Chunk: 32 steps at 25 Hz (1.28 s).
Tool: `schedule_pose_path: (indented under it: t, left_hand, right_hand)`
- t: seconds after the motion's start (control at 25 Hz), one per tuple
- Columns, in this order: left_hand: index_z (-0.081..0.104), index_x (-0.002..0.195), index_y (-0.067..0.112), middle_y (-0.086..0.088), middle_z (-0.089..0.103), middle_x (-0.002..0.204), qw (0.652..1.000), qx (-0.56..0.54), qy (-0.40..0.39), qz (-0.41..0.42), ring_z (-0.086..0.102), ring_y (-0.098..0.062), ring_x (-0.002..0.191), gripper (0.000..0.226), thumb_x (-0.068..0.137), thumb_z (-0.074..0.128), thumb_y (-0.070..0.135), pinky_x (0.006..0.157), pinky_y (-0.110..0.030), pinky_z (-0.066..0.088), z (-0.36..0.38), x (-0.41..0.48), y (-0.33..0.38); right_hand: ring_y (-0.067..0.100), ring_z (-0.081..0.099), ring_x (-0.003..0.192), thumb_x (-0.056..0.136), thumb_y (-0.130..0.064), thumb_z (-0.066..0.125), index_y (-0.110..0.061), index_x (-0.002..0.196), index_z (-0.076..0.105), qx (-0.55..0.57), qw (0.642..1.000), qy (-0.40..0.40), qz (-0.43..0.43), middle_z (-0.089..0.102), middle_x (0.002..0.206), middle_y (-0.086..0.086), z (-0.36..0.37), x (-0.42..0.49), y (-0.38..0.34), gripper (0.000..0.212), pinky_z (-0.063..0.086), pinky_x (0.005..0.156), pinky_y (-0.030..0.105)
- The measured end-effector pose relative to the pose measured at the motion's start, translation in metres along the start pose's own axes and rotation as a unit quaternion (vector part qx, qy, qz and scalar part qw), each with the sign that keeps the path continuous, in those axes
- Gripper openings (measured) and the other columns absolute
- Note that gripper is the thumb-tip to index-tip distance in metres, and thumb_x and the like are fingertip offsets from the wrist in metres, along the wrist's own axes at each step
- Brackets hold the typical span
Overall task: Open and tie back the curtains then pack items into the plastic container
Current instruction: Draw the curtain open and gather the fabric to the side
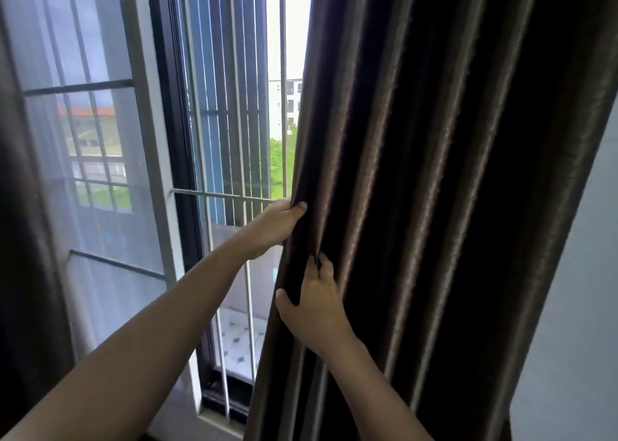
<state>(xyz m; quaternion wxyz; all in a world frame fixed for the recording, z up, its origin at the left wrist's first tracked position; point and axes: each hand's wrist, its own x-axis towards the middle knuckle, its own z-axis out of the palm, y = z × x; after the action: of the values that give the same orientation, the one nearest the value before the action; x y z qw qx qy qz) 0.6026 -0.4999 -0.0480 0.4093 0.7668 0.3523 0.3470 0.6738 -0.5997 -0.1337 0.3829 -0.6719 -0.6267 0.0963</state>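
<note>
Curtain (434,173): dark brown, heavy and pleated, hanging at the right of the scene, with its leading edge near the middle of the view. Left of that edge, the window grille (245,203) and the window frame (174,173) are exposed. A sheer panel (83,139) covers the glass further left.

Hand state. The left hand (274,226) grips the leading edge of the curtain, with the thumb on the near face. Its other fingers are wrapped behind the fabric and out of sight. The right hand (314,303) sits just below it, fingers (322,266) curled into a fold and thumb hooked round the edge. Both hands hold fabric.

Step in hand. Judged from the exposed window, this is step 1 of the task: opening the curtain by drawing it to the right and gathering its pleats. Tying back is not yet done, and no tie-back cord or hook is visible. The plastic container is not in view.

Next move. The 2 hands should carry the edge to the right, stacking the pleats into 1 bundle. The fabric looks thick and is likely to resist bunching, so the grip should span several folds. 1 hand must then hold the bundle while the other finds the tie.
</note>
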Motion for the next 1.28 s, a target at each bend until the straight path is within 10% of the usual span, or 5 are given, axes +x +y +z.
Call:
schedule_pose_path:
  t: [0.28, 0.52, 0.72, 0.92, 1.28]
  left_hand:
    - [0.056, 0.104, 0.008, -0.008, 0.057, 0.085, 0.994, -0.018, -0.105, -0.010, 0.060, -0.024, 0.084, 0.044, 0.100, 0.031, 0.044, 0.086, -0.045, 0.053, 0.029, 0.003, 0.011]
    - [0.045, 0.136, 0.020, 0.002, 0.048, 0.139, 0.985, 0.021, -0.148, 0.087, 0.046, -0.011, 0.126, 0.050, 0.095, 0.040, 0.049, 0.106, -0.033, 0.037, 0.080, -0.003, 0.018]
    - [0.053, 0.097, 0.000, 0.007, 0.047, 0.074, 0.990, 0.048, -0.074, 0.107, 0.046, -0.007, 0.070, 0.019, 0.093, 0.035, 0.006, 0.059, -0.027, 0.037, 0.104, -0.014, 0.032]
    - [0.048, 0.101, 0.014, 0.006, 0.046, 0.075, 0.979, -0.047, -0.174, 0.092, 0.048, -0.002, 0.062, 0.023, 0.092, 0.032, -0.001, 0.052, -0.013, 0.043, 0.114, -0.027, 0.042]
    - [0.031, 0.126, -0.013, 0.003, 0.041, 0.070, 0.969, -0.031, -0.206, 0.136, 0.042, -0.005, 0.058, 0.043, 0.083, 0.032, -0.014, 0.048, -0.010, 0.038, 0.137, -0.016, 0.040]
  right_hand:
    - [0.017, 0.023, 0.141, 0.090, -0.025, 0.052, -0.010, 0.150, 0.007, -0.006, 0.998, 0.042, -0.034, -0.004, 0.158, -0.002, 0.008, -0.013, 0.022, 0.077, 0.020, 0.110, 0.021]
    - [0.006, 0.023, 0.140, 0.083, -0.004, 0.048, -0.015, 0.148, 0.024, 0.047, 0.995, 0.080, -0.032, 0.015, 0.156, -0.008, -0.015, -0.048, 0.049, 0.070, 0.006, 0.097, -0.006]
    - [0.029, 0.022, 0.141, 0.081, -0.006, 0.058, -0.011, 0.121, 0.062, -0.046, 0.944, 0.324, -0.032, 0.020, 0.153, 0.016, -0.052, -0.052, 0.073, 0.041, 0.024, 0.114, 0.035]
    - [0.035, 0.007, 0.141, 0.086, -0.017, 0.057, -0.013, 0.140, 0.041, -0.089, 0.952, 0.277, 0.093, -0.010, 0.156, 0.015, -0.085, -0.039, 0.084, 0.057, 0.024, 0.112, 0.053]
    - [0.022, 0.059, 0.088, 0.084, -0.010, 0.061, -0.013, 0.108, 0.052, -0.107, 0.918, 0.381, 0.029, 0.055, 0.110, 0.005, -0.083, -0.062, 0.116, 0.026, 0.051, 0.079, 0.040]
